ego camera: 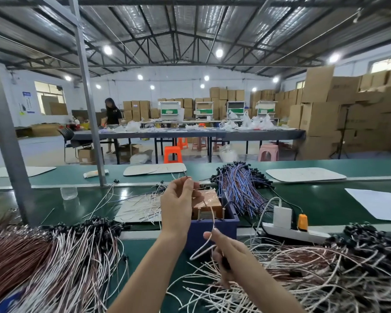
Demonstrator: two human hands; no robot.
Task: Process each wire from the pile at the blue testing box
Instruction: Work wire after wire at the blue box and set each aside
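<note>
The blue testing box [213, 229] stands in the middle of the green bench, with a copper-coloured plate and upright pins inside. My left hand [178, 199] is raised over the box's left side and pinches the end of a thin white wire. My right hand [229, 256] is in front of the box and holds a white wire [209, 240], which loops down below my fingers and rises toward the box. A big pile of white and brown wires [303, 274] lies at the right front. Another pile of wires [54, 260] with black ends lies at the left front.
A bundle of blue and purple wires [239, 188] lies behind the box. A white power strip [294, 232] with a charger and an orange plug sits to its right. Loose white wires lie on a board [138, 208] to the left. A grey post [7, 143] rises at left.
</note>
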